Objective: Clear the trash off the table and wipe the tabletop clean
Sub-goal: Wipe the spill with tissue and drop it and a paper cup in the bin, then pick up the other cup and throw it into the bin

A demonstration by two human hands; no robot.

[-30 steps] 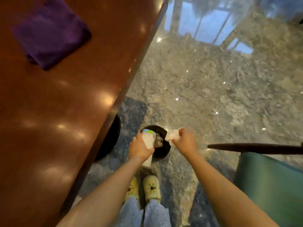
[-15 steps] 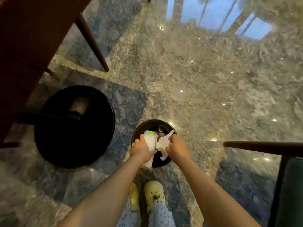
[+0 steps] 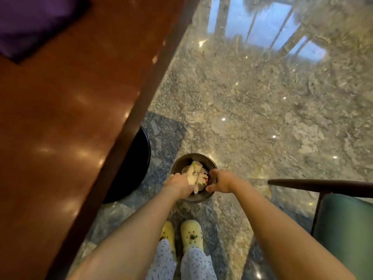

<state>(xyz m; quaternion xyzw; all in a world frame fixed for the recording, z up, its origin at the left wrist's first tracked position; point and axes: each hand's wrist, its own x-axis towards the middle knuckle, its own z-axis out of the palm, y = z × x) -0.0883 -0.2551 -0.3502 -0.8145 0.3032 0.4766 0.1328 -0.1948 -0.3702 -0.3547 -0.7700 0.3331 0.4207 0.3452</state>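
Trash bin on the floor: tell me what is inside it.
The trash bin holds crumpled white paper trash, with a bit of red beside it. The left hand and right hand cover the near side; anything deeper is hidden.

The small round bin (image 3: 177,164) is filled with crumpled trash (image 3: 194,174), both hands at its mouth. The tabletop (image 3: 60,122) edge overhangs on the left above a black round base (image 3: 131,168). A chair (image 3: 343,219) blocks the right; floor (image 3: 262,118) beyond is open.
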